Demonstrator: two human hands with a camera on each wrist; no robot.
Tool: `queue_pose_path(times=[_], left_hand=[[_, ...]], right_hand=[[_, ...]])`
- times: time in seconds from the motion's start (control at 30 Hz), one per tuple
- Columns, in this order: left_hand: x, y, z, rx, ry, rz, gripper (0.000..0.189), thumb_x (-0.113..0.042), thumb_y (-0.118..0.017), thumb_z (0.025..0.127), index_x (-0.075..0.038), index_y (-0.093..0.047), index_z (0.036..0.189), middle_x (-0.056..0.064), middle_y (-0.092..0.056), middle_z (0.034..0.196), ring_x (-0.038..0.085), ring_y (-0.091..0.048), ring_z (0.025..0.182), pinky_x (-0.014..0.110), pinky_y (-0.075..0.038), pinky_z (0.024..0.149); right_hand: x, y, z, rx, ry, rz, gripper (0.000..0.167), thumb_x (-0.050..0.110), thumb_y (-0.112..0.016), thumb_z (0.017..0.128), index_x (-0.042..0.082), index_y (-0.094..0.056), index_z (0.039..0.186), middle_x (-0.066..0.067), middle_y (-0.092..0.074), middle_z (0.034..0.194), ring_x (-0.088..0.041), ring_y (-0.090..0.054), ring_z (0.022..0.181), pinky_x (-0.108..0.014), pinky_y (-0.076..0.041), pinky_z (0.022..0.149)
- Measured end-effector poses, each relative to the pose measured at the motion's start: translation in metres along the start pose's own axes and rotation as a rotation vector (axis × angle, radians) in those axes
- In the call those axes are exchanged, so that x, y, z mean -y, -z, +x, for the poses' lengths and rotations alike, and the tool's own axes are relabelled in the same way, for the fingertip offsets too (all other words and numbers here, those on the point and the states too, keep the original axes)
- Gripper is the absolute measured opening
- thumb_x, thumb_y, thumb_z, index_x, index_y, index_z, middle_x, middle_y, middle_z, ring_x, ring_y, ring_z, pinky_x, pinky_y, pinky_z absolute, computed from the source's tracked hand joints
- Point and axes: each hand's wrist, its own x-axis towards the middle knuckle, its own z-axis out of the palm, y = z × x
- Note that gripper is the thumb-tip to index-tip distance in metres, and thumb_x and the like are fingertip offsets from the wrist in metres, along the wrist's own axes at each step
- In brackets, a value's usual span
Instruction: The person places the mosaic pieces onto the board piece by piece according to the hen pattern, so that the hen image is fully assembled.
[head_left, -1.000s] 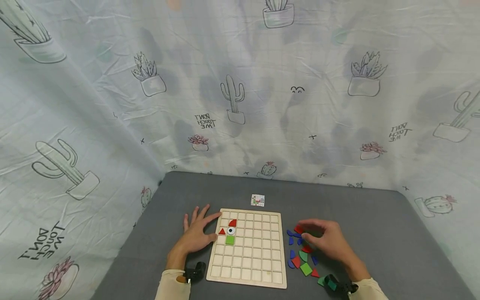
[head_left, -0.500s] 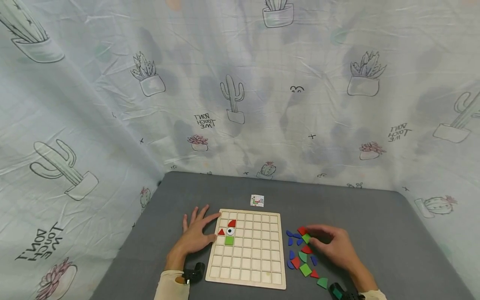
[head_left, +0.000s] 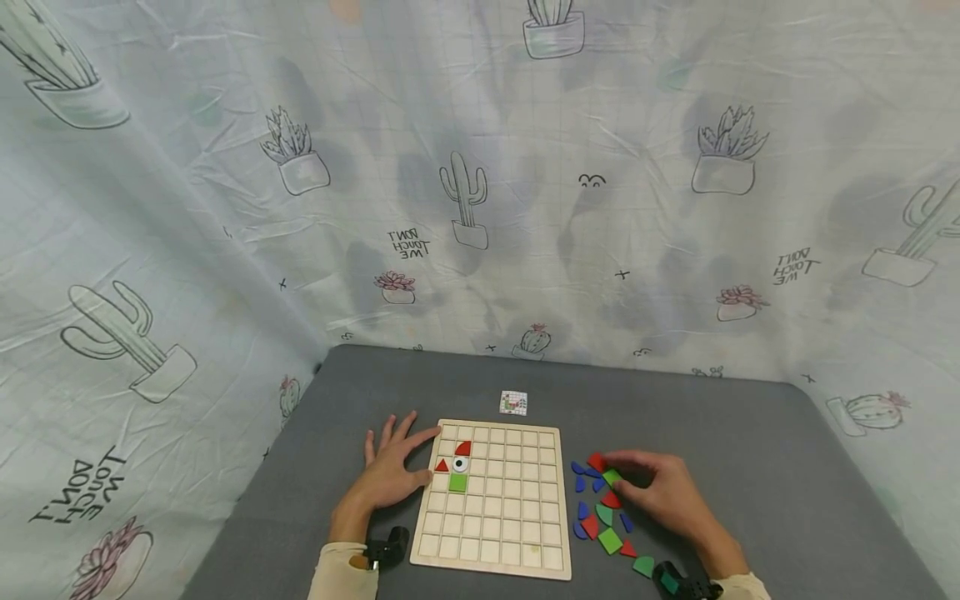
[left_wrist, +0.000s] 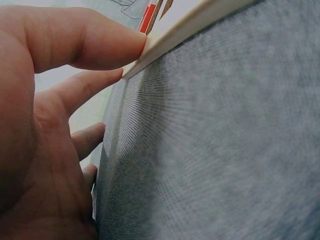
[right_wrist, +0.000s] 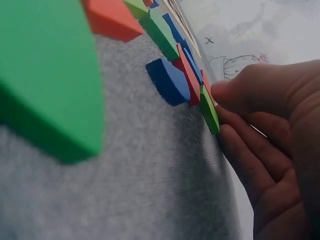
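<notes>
My left hand (head_left: 386, 477) lies spread at the left side of a wooden grid board (head_left: 516, 570); its thumb and index fingertips touch the board's edge. On the board sit a red triangle (head_left: 442, 466), a white round eye tile (head_left: 460, 464), a red curved piece (head_left: 463, 448) and a green square (head_left: 457, 483). Right of the board, my right hand (head_left: 663, 492) pinches a light green square tile (right_wrist: 209, 111) low over the loose pieces, thumb and index finger at its edges. The index fingertip is also right beside a red piece (head_left: 596, 461).
Loose pieces lie about the right hand: several blue ones (head_left: 582, 509), a dark green one (head_left: 604, 513), another light green square (head_left: 611, 541) and a green quarter (head_left: 642, 566). A small pattern card (head_left: 513, 403) lies behind the board on the grey tabletop (head_left: 675, 408).
My right hand first drew back to the right, uncovering the light green tile, then its index finger reached left again and the red piece shifted left. My left hand has not moved.
</notes>
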Motion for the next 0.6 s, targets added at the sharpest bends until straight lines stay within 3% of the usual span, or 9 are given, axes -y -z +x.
queue_pose_path(times=[0.13, 0.3, 0.5, 0.6], left_hand=[[0.001, 0.000, 0.001, -0.002, -0.002, -0.005, 0.072, -0.012, -0.079, 0.087, -0.022, -0.064, 0.156, 0.022, -0.028, 0.180, 0.055, -0.004, 0.168, 0.078, 0.013, 0.126], [0.002, 0.000, 0.002, 0.009, 0.013, 0.001, 0.072, -0.013, -0.077, 0.088, -0.023, -0.063, 0.157, 0.021, -0.026, 0.180, 0.053, -0.003, 0.169, 0.077, 0.014, 0.127], [0.002, -0.001, 0.002, 0.015, 0.020, -0.001, 0.073, -0.012, -0.078, 0.087, -0.023, -0.062, 0.158, 0.021, -0.026, 0.181, 0.053, -0.002, 0.169, 0.077, 0.015, 0.127], [0.001, -0.001, 0.002, 0.018, 0.021, -0.001, 0.072, -0.012, -0.078, 0.088, -0.024, -0.062, 0.158, 0.020, -0.026, 0.181, 0.053, -0.002, 0.169, 0.077, 0.015, 0.127]], right_hand=[[0.001, 0.002, -0.002, 0.003, 0.019, -0.026, 0.034, 0.009, -0.090, 0.088, 0.018, -0.084, 0.120, 0.003, -0.084, 0.113, -0.007, -0.078, 0.104, -0.028, -0.065, 0.083], [0.002, 0.003, -0.009, -0.011, -0.014, -0.058, 0.037, 0.005, -0.090, 0.087, 0.020, -0.084, 0.119, 0.007, -0.084, 0.112, -0.003, -0.077, 0.103, -0.027, -0.065, 0.084], [-0.002, 0.001, -0.020, -0.073, 0.028, -0.082, 0.039, 0.003, -0.091, 0.085, 0.020, -0.084, 0.120, 0.008, -0.084, 0.110, -0.002, -0.077, 0.101, -0.028, -0.066, 0.083], [-0.002, 0.002, -0.026, -0.118, 0.038, -0.090, 0.040, 0.003, -0.092, 0.084, 0.021, -0.085, 0.119, 0.008, -0.085, 0.110, -0.001, -0.078, 0.100, -0.022, -0.063, 0.084]])
